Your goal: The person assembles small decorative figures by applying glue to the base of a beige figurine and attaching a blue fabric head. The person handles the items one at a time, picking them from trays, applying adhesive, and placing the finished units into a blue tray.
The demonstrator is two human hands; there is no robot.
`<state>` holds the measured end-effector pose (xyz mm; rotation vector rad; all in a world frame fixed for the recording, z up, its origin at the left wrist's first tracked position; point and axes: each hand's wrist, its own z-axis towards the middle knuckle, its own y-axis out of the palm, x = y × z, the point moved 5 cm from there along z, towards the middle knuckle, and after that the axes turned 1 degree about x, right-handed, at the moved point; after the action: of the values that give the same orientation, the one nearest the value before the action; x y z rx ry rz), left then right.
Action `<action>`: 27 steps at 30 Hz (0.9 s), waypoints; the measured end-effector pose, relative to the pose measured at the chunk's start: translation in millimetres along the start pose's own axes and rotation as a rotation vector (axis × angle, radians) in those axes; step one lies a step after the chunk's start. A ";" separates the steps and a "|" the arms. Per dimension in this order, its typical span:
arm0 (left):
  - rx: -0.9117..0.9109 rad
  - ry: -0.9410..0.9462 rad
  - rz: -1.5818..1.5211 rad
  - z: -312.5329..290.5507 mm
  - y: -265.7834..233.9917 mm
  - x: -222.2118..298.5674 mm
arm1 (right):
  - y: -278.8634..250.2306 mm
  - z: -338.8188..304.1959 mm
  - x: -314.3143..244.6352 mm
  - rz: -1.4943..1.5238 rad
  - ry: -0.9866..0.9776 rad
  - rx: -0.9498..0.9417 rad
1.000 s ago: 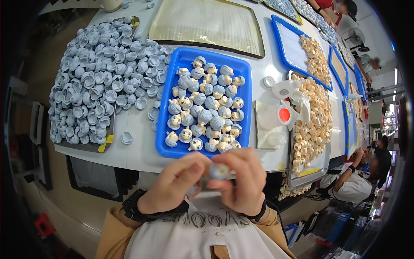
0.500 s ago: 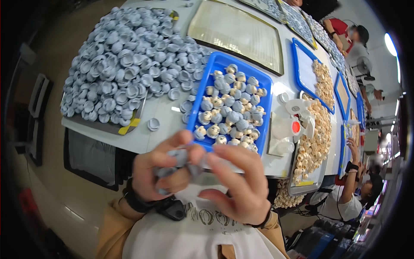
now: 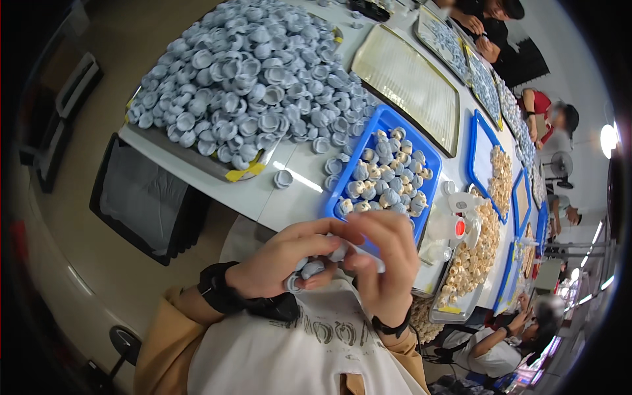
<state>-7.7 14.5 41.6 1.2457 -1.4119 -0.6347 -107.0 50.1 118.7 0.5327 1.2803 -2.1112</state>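
Note:
My left hand [image 3: 280,260] is closed around several small grey-blue cup-shaped caps [image 3: 312,269], which show between its fingers. At its fingertips is another grey-blue piece [image 3: 340,251], partly hidden. My right hand [image 3: 390,263] meets the left there, fingers curled in and blurred; a small pale edge shows by them, but I cannot make out what it is. Just beyond both hands stands a blue tray [image 3: 426,153] of small cream pieces with grey-blue caps [image 3: 390,197] on them.
A large heap of loose grey-blue caps [image 3: 243,72] covers a tray on the left. One cap [image 3: 283,179] lies apart on the white table [image 3: 217,186]. Right of the blue tray are a bottle with a red spot [image 3: 459,228] and heaped cream pieces [image 3: 471,260]. Co-workers sit farther right.
The view has shifted, so the table and trays sit farther right. My hands remain together; the right hand has turned more upright, its fingers curled toward the left hand's fingertips.

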 end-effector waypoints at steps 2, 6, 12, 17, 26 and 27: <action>-0.007 0.022 0.105 -19.1 -7.3 -0.1 | 1.6 8.0 6.7 -0.060 0.047 -0.023; -0.001 0.258 0.118 -75.1 -39.9 -2.2 | 43.5 30.7 6.7 -0.365 0.065 -0.300; 0.340 0.766 -0.693 -161.1 -138.5 -13.6 | 98.8 34.8 7.8 -0.554 0.070 -0.482; 0.508 0.899 -0.959 -175.4 -198.0 -34.2 | 106.4 35.5 21.7 -0.511 0.098 -0.417; 0.321 0.916 -0.799 -164.0 -217.3 -38.6 | 104.2 35.0 14.5 -0.486 0.023 -0.398; 0.333 0.942 -0.788 -166.3 -219.1 -38.7 | 100.0 32.8 14.0 -0.468 0.040 -0.388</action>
<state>214.5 25.6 -124.7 2.0233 -0.2087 -0.2216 -50.6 -18.1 60.2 0.1111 1.9276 -2.1259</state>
